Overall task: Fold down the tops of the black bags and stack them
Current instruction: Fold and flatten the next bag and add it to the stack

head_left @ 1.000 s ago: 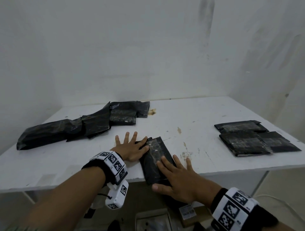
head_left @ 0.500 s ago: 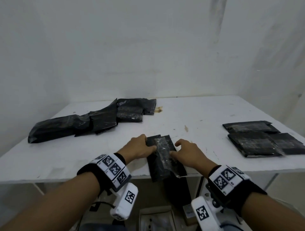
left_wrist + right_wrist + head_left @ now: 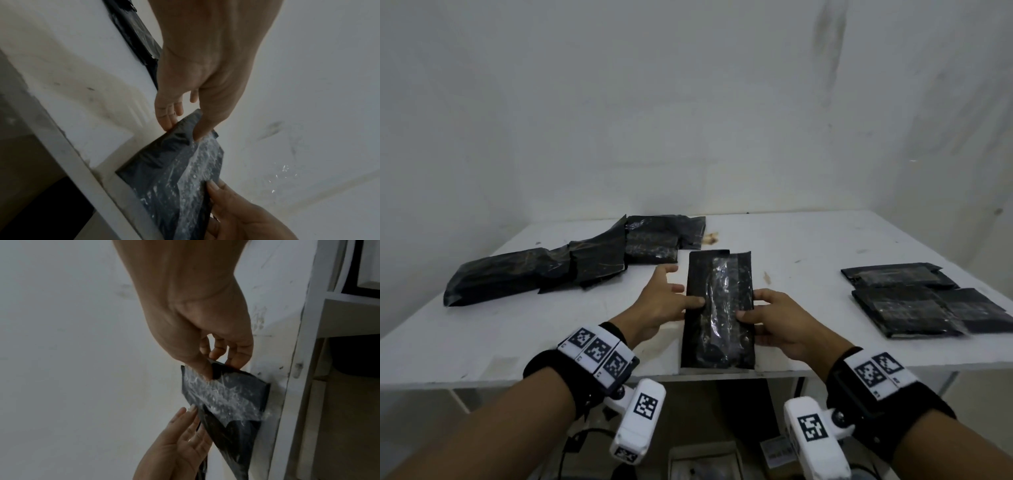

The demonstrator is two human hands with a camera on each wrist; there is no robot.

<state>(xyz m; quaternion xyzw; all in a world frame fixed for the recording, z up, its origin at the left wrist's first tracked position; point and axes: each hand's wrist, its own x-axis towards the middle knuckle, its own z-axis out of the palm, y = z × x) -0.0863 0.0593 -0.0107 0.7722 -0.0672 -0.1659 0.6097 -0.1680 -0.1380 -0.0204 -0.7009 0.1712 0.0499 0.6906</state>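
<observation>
Both hands' grip on black bag

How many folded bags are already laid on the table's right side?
3 visible: far folded bag, near folded bag in front of it, and right folded bag partly under that. More could be hidden beneath.

One long black bag with a clear shiny strip down its middle is raised at the table's near edge, unfolded. Unfolded bags lie overlapping far left — folded ones lie stacked at right.
</observation>
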